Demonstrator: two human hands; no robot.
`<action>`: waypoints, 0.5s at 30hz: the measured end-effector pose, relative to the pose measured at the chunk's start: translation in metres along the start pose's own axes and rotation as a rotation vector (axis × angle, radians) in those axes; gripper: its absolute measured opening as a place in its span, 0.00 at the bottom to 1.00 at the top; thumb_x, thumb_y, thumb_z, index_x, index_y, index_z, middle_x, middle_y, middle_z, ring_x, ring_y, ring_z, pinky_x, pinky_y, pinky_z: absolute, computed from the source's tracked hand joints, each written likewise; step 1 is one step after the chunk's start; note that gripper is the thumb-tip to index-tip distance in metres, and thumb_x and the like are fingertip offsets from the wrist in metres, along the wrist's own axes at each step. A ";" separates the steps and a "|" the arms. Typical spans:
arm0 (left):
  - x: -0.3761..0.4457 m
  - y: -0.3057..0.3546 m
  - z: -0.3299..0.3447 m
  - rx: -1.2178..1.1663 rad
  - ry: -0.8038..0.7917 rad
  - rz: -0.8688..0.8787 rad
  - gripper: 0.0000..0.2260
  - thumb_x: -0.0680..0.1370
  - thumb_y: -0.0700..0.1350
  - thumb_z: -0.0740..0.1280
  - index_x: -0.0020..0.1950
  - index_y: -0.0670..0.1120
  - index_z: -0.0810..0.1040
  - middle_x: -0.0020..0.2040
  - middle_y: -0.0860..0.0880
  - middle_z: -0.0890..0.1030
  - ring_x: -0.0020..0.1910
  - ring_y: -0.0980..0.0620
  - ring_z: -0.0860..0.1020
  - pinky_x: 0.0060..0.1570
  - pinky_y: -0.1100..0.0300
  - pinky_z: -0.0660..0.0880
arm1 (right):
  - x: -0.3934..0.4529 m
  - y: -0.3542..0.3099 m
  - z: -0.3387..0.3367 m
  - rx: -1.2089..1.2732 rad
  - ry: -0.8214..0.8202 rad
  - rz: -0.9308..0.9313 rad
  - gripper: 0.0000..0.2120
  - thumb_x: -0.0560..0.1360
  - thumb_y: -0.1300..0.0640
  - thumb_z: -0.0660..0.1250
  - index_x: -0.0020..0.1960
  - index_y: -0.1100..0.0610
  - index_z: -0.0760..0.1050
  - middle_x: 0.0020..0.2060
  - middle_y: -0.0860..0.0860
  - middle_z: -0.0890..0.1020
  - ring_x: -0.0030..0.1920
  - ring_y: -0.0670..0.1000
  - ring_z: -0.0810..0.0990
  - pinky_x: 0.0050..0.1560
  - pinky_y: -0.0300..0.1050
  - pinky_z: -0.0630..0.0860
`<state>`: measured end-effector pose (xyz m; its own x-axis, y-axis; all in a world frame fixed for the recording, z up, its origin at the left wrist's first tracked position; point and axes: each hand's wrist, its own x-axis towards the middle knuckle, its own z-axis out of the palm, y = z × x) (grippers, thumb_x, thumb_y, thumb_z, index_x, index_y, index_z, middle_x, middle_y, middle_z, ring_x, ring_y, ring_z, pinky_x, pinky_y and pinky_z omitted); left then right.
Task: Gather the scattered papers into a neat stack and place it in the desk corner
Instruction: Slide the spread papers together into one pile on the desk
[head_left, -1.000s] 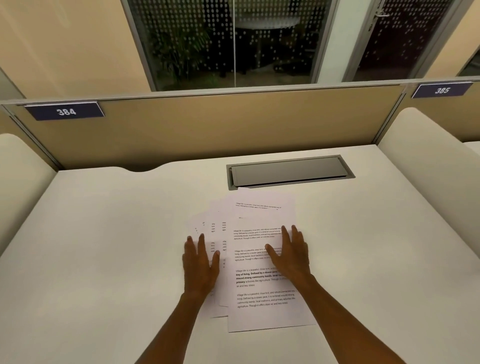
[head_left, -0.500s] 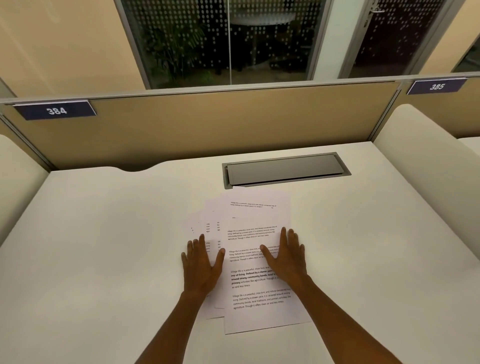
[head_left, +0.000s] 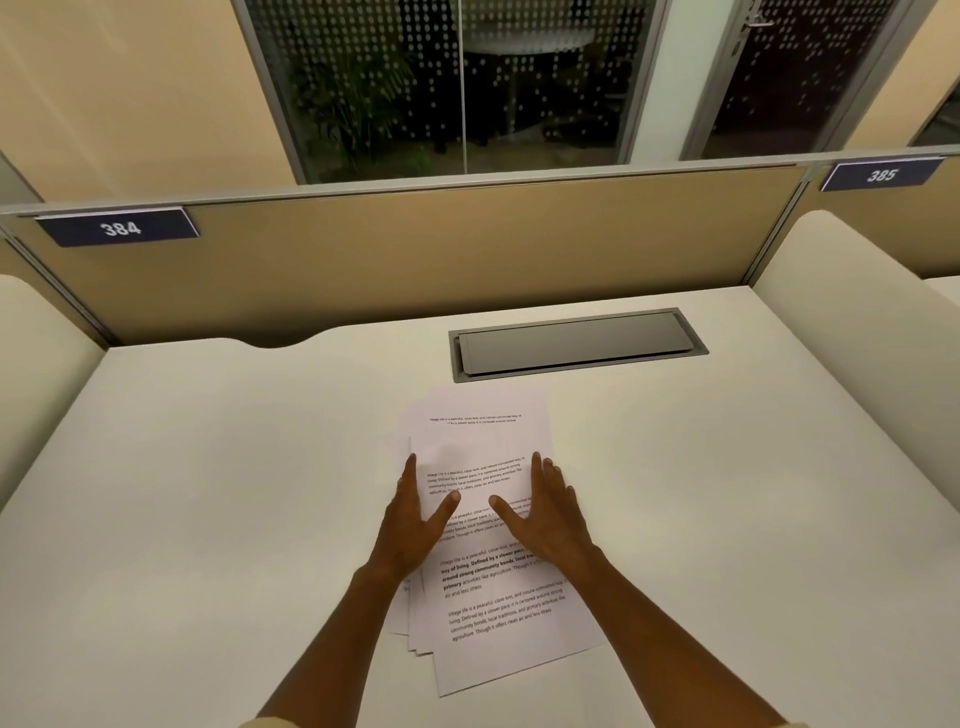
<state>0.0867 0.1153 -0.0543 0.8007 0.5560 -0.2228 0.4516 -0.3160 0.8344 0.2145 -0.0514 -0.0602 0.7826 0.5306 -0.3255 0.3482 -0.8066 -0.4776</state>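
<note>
Several white printed papers (head_left: 488, 613) lie overlapped in a rough pile at the middle of the white desk (head_left: 208, 493). The top sheet carries paragraphs of text; lower sheets stick out at the left and far edges. My left hand (head_left: 410, 525) presses against the pile's left side with fingers straight and the thumb spread onto the top sheet. My right hand (head_left: 550, 514) lies flat on the pile's right side, thumb pointing inward. Neither hand grips a sheet.
A grey cable hatch (head_left: 576, 345) is set into the desk just beyond the papers. Tan partition panels (head_left: 415, 260) wall the desk at the back, with cream dividers (head_left: 852, 332) at both sides. Number plates 384 (head_left: 120, 227) and 385 (head_left: 881, 174) hang on the partition.
My left hand has slid right, pushing the sheets that stuck out on the left under the top sheet. The pile is narrower. My right hand stays on the right side.
</note>
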 end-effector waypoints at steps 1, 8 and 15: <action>0.000 0.001 -0.001 -0.031 0.008 0.018 0.42 0.74 0.65 0.64 0.79 0.55 0.45 0.79 0.51 0.57 0.77 0.48 0.60 0.74 0.45 0.62 | 0.001 -0.001 0.000 0.017 0.002 0.004 0.48 0.72 0.28 0.55 0.79 0.51 0.36 0.80 0.54 0.45 0.80 0.55 0.45 0.79 0.56 0.46; -0.010 -0.010 -0.002 0.057 0.365 -0.063 0.32 0.80 0.55 0.60 0.79 0.45 0.53 0.80 0.42 0.55 0.79 0.45 0.52 0.76 0.48 0.51 | -0.001 0.009 -0.009 0.100 0.177 0.113 0.41 0.77 0.33 0.53 0.79 0.52 0.39 0.80 0.55 0.48 0.80 0.56 0.49 0.79 0.55 0.50; -0.014 -0.036 -0.013 0.473 0.141 -0.032 0.36 0.78 0.65 0.51 0.79 0.43 0.54 0.81 0.46 0.48 0.80 0.47 0.44 0.76 0.44 0.46 | -0.009 0.033 -0.008 -0.066 0.148 0.122 0.42 0.76 0.31 0.49 0.80 0.57 0.44 0.80 0.53 0.46 0.80 0.54 0.44 0.78 0.60 0.45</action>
<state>0.0540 0.1286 -0.0750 0.7375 0.6593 -0.1467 0.6301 -0.5934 0.5009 0.2229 -0.0846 -0.0666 0.8869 0.3873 -0.2520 0.2748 -0.8806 -0.3861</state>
